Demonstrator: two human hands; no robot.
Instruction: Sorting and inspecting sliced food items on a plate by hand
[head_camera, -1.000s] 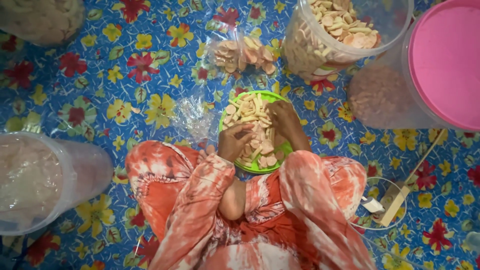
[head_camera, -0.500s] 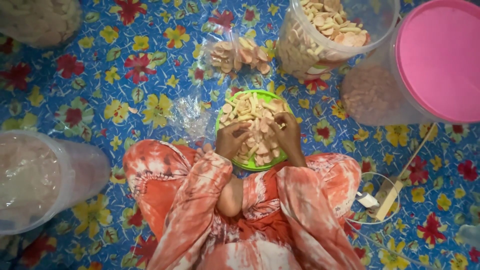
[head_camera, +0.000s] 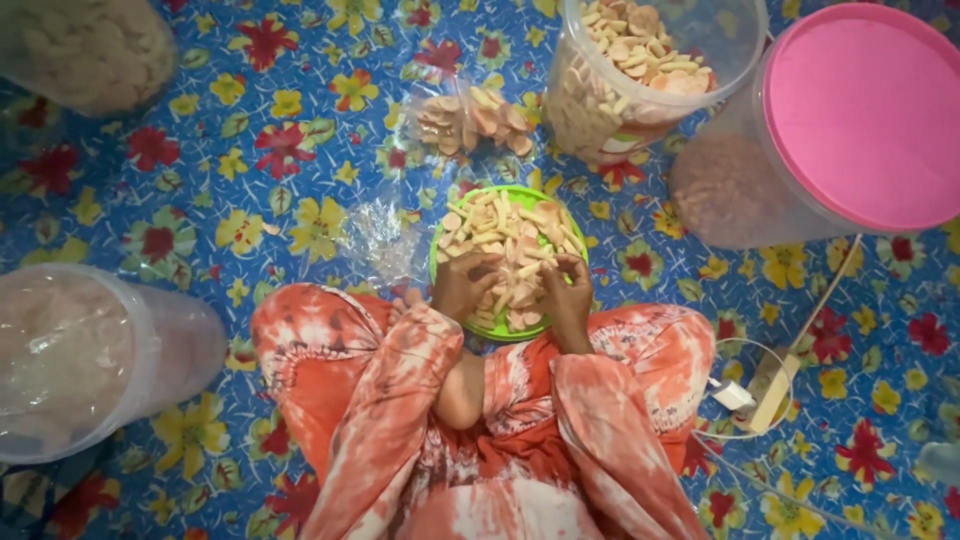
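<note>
A green plate (head_camera: 440, 240) heaped with pale cracker pieces sits on the flowered mat right in front of my knees. My left hand (head_camera: 466, 285) rests on the near left part of the heap, fingers curled over the pieces. My right hand (head_camera: 568, 290) is on the near right part, fingertips pinched among the crackers. Whether either hand holds a piece I cannot tell. Orange tie-dye sleeves cover both arms.
A clear tub of crackers (head_camera: 640, 70) stands beyond the plate, a pink-lidded tub (head_camera: 850, 110) to its right. A filled clear bag (head_camera: 475, 115) and an empty plastic bag (head_camera: 385, 240) lie on the mat. Another tub (head_camera: 90, 350) lies at left; a white cable (head_camera: 745, 395) at right.
Both hands shifted slightly over the cracker heap, the right hand moving in from the plate's edge onto the pieces. The view drifted a little.
</note>
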